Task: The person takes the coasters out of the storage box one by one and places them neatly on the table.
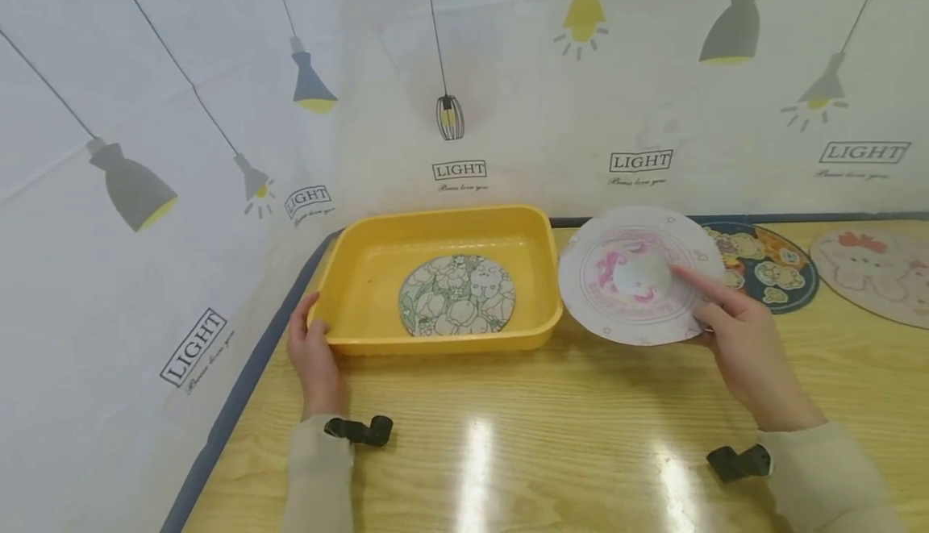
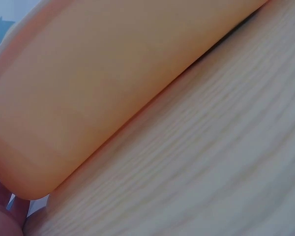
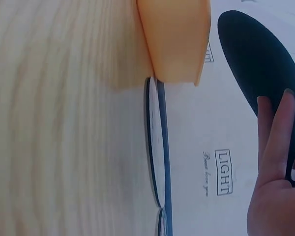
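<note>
My left hand [image 1: 314,360] grips the left front corner of a yellow plastic tray [image 1: 443,346], thumb over the rim. The tray's outer wall [image 2: 98,93] fills much of the left wrist view. A round mouse pad [image 1: 457,299] with a green and white flower and cartoon print lies inside the tray. My right hand [image 1: 751,347] pinches a white round mouse pad [image 1: 588,299] with a pink printed design by its right edge, thumb and index finger on the printed face. Raised off the table to the tray's right, it shows its black underside [image 3: 260,59] in the right wrist view.
A dark blue round mouse pad [image 1: 780,275] lies on the wooden table [image 1: 566,436], partly behind the held one. Farther right is a pink rabbit mouse pad [image 1: 871,275]. A lamp-printed white cloth [image 1: 522,73] hangs behind the table and down its left side.
</note>
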Demonstrator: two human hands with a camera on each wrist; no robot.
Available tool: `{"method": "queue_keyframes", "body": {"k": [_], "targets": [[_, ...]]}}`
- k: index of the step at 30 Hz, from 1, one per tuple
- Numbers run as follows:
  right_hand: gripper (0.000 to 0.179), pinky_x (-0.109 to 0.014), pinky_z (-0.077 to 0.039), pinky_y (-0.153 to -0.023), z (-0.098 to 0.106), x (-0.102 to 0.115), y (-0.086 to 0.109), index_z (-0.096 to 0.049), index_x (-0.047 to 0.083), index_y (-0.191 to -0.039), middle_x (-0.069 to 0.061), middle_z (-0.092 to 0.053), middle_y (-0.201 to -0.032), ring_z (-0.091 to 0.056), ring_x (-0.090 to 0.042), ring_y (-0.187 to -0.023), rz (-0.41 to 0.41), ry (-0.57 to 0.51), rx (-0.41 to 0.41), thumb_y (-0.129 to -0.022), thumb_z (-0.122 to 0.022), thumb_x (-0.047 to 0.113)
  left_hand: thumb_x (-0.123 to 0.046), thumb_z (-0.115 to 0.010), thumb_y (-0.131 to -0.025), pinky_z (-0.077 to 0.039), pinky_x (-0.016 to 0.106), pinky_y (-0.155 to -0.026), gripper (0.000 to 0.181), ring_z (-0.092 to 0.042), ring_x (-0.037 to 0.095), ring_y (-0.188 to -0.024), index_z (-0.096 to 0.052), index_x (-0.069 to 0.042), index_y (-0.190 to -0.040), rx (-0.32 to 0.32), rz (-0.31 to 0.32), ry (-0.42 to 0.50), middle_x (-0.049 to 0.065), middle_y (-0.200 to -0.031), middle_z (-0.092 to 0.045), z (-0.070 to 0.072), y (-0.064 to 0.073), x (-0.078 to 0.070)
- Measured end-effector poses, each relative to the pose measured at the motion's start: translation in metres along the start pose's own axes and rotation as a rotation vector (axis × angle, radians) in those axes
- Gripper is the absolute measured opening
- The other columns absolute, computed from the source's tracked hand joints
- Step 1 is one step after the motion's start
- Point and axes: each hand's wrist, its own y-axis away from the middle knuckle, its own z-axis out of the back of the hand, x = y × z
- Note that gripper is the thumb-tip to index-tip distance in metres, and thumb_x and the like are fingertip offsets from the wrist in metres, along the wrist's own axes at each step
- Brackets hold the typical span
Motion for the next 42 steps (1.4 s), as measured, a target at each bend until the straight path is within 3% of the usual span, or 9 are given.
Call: {"method": "queue_keyframes", "body": {"k": [4,12,16,23,31,42], "targets": [[0.044,-0.022,-0.049,-0.063,0.014,0.0,0.007,-0.041,0.005,-0.133,-0.012,-0.024,-0.136,-0.052,-0.01,-0.09,0.026,-0.052,0.005,-0.091,-0.035,-0.003,-0.001,-0.035,-0.082,-0.033,0.036,-0.088,0.045,-0.043,0.023,-0.109,-0.053,-0.014,-0.122,0.002,-0.004,0.002,-0.002,-0.127,-0.044,-0.001,0.001,0.001],[0.044,-0.025,-0.049,-0.066,0.044,-0.001,0.02,-0.039,0.002,-0.134,-0.009,-0.017,-0.137,-0.052,-0.011,-0.095,0.029,-0.172,0.006,-0.091,-0.033,-0.006,-0.001,-0.036,-0.082,-0.034,0.036,-0.088,0.045,-0.044,0.022,-0.109,-0.054,-0.018,-0.121,0.017,-0.016,0.009,-0.006,-0.127,-0.043,-0.001,-0.006,0.018],[0.045,-0.025,-0.049,-0.066,0.061,-0.006,0.027,-0.038,0.005,-0.134,-0.004,-0.019,-0.134,-0.049,-0.01,-0.092,0.018,-0.2,-0.033,-0.09,-0.035,-0.006,-0.002,-0.036,-0.082,-0.034,0.037,-0.088,0.045,-0.044,0.022,-0.108,-0.054,-0.018,-0.12,0.009,-0.02,0.02,-0.006,-0.127,-0.043,0.001,-0.008,0.022],[0.047,-0.022,-0.048,-0.065,0.084,-0.007,0.041,-0.04,0.009,-0.134,-0.003,-0.017,-0.136,-0.043,-0.009,-0.086,-0.03,-0.163,-0.117,-0.09,-0.039,-0.006,-0.002,-0.035,-0.082,-0.034,0.037,-0.088,0.046,-0.043,0.025,-0.109,-0.052,-0.014,-0.123,0.01,0.014,0.018,-0.002,-0.129,-0.042,-0.001,0.003,0.004],[0.048,-0.024,-0.049,-0.063,0.11,-0.016,0.047,-0.037,0.007,-0.136,0.005,-0.025,-0.131,-0.05,-0.007,-0.09,0.046,-0.289,-0.068,-0.091,-0.031,-0.01,-0.003,-0.036,-0.083,-0.038,0.032,-0.083,0.045,-0.045,0.024,-0.106,-0.054,-0.018,-0.121,-0.012,0.021,0.025,-0.005,-0.126,-0.044,0.004,-0.005,0.016],[0.052,-0.028,-0.05,-0.064,0.135,-0.02,0.052,-0.033,0.003,-0.136,0.002,-0.031,-0.13,-0.057,-0.013,-0.095,0.153,-0.403,-0.036,-0.09,-0.016,-0.013,-0.003,-0.037,-0.083,-0.036,0.034,-0.085,0.044,-0.045,0.023,-0.106,-0.055,-0.018,-0.12,-0.019,0.002,0.015,-0.005,-0.126,-0.044,0.01,-0.009,0.024]]}}
